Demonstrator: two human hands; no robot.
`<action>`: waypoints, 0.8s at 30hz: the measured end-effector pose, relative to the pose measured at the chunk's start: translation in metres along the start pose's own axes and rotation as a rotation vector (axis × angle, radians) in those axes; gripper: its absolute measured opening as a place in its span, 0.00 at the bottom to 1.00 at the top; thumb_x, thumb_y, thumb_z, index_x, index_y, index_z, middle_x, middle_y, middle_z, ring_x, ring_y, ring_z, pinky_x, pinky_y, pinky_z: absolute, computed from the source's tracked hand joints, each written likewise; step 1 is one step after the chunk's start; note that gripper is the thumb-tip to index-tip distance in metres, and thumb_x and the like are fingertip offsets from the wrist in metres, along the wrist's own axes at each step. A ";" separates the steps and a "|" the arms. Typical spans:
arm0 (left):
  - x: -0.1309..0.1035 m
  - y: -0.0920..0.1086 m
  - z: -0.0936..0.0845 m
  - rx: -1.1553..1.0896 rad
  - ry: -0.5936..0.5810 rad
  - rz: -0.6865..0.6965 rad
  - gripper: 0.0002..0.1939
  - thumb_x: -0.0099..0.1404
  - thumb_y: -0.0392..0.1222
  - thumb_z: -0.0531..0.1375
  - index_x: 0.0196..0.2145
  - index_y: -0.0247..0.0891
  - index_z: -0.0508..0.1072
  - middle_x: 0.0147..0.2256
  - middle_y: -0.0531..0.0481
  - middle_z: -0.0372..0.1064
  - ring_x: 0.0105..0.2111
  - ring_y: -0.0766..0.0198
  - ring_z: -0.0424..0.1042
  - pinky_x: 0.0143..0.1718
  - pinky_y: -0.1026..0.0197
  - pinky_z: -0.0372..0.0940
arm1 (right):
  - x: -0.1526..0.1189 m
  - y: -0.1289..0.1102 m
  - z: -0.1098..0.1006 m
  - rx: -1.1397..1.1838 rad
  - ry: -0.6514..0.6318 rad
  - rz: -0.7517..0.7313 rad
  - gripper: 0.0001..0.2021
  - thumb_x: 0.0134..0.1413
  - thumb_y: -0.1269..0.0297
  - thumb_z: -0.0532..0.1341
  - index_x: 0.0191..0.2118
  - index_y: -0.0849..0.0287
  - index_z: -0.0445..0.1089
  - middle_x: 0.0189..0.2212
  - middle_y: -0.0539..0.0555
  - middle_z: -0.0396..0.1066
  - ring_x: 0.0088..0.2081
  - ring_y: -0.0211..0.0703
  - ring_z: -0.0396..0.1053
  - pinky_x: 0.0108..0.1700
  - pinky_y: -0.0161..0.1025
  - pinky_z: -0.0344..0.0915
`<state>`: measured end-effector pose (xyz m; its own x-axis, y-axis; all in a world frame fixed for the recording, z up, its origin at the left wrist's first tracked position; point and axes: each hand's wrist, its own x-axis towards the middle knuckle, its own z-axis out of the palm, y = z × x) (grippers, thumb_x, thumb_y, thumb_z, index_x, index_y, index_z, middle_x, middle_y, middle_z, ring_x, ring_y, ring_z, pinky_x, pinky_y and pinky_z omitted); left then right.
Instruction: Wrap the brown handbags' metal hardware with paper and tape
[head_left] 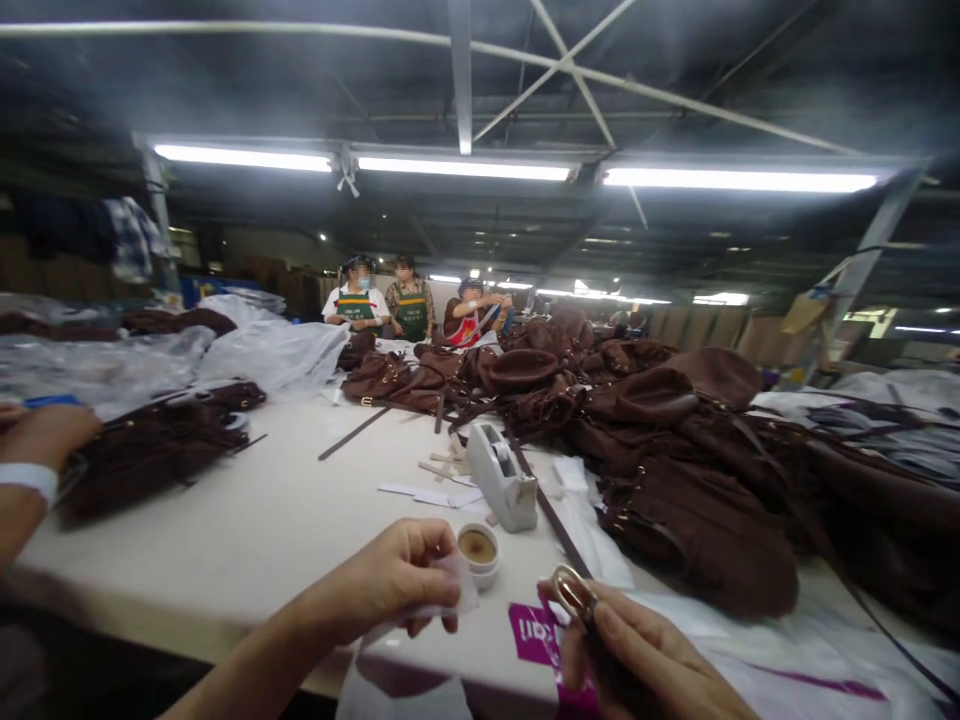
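My left hand point(394, 580) pinches a thin, whitish translucent sheet point(466, 582) at the front edge of the table. To its right, my right hand point(649, 640) is closed on a dark brown strap point(611, 672). A gold-coloured metal buckle point(561, 582) stands up from the strap's end, near my thumb. Just beyond the sheet is a small round white tub point(486, 572) with a tan top. Behind the tub stands a grey tape dispenser point(504, 482). A purple printed piece point(531, 632) lies between my hands.
Brown leather bags point(697, 530) are heaped along the back and right of the white table point(277, 530). Paper strips point(427, 495) lie by the dispenser. At the left, a co-worker's hand point(56, 435) is beside another brown bag point(165, 445). Three people stand farther back.
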<state>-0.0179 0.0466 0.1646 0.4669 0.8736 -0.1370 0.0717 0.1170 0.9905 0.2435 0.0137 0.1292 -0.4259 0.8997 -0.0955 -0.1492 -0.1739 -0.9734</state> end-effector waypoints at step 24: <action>0.004 -0.053 0.015 -0.218 -0.031 -0.178 0.07 0.38 0.34 0.62 0.20 0.36 0.68 0.17 0.53 0.71 0.16 0.68 0.66 0.19 0.69 0.61 | 0.026 0.002 0.033 -0.764 0.078 -0.060 0.20 0.61 0.46 0.57 0.27 0.58 0.68 0.21 0.47 0.62 0.25 0.35 0.60 0.24 0.31 0.55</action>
<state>-0.0064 0.0367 0.1112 0.4912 0.8156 -0.3058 -0.0348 0.3691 0.9287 0.2023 0.0232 0.1317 -0.3685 0.9293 -0.0249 0.5001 0.1755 -0.8480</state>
